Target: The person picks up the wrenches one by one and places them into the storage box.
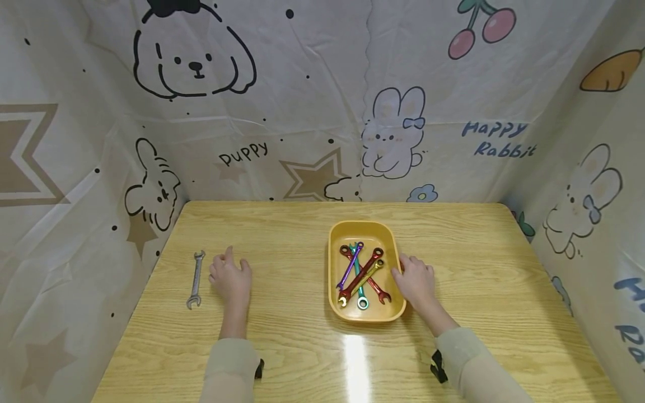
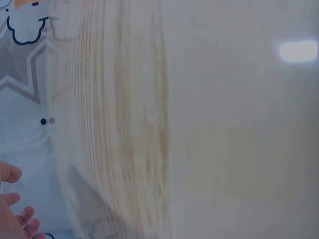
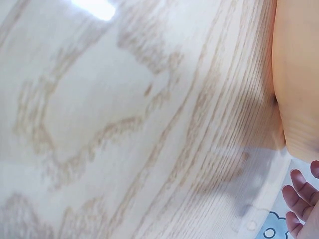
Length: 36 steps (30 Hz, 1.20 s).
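We rest our left hand (image 1: 230,278), fingers relaxed, on the bench (image 1: 282,336) beside a grey spanner (image 1: 195,279). Our right hand (image 1: 415,280) lies flat against the yellow tray (image 1: 336,238) of coloured spanners (image 1: 360,275). The backdrop (image 1: 312,101) reads "Puppy", "Happy Rabbit".

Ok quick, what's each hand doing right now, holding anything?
Left hand: open, flat on the table beside the silver wrench, holding nothing.
Right hand: open, fingers against the yellow tray rim.
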### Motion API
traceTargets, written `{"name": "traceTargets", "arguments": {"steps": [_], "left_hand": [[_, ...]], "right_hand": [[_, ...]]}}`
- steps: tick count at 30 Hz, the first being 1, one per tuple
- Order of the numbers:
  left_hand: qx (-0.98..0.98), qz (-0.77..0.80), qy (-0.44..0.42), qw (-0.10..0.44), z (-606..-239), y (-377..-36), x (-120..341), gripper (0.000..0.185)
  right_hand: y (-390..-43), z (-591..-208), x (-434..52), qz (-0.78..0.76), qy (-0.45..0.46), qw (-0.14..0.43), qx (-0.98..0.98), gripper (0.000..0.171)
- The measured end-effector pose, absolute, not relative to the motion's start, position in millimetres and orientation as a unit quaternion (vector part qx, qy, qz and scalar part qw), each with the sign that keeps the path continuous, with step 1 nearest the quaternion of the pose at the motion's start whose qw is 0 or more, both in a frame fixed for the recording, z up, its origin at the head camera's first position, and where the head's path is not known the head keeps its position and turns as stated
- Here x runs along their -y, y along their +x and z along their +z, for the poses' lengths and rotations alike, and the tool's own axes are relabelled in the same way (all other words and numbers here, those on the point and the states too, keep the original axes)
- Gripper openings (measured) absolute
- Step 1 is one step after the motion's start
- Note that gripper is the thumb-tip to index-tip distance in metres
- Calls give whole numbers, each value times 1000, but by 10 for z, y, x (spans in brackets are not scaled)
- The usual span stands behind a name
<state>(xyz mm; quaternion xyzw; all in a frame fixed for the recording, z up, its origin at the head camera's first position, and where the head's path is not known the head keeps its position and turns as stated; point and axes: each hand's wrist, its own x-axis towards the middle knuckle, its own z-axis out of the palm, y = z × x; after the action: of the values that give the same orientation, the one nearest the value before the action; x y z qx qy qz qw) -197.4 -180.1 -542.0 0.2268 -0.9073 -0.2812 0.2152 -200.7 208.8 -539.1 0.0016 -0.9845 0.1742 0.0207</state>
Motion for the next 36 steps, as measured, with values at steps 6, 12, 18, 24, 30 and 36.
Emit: {"name": "traceTargets", "arguments": {"steps": [6, 12, 18, 24, 30, 36], "left_hand": [[903, -289, 242, 205, -5431, -1964, 1908, 44], [900, -290, 266, 185, -5453, -1950, 2045, 42], [894, -292, 286, 183, -5449, -1944, 2165, 43], [890, -298, 297, 174, -5469, -1924, 2251, 47], [889, -292, 314, 158, -5504, -1922, 2326, 48], [883, -305, 323, 150, -5513, -1911, 2383, 47]], "right_hand": [[-2011, -5393, -2085, 176, 0, 22, 984, 44], [-2015, -5394, -2081, 177, 0, 20, 984, 43], [-2011, -5385, -2080, 178, 0, 21, 984, 44], [-2003, -5374, -2083, 177, 1, 20, 984, 45], [-1996, -5372, -2079, 178, 2, 19, 984, 45], [-1996, -5368, -2080, 177, 2, 18, 984, 44]]}}
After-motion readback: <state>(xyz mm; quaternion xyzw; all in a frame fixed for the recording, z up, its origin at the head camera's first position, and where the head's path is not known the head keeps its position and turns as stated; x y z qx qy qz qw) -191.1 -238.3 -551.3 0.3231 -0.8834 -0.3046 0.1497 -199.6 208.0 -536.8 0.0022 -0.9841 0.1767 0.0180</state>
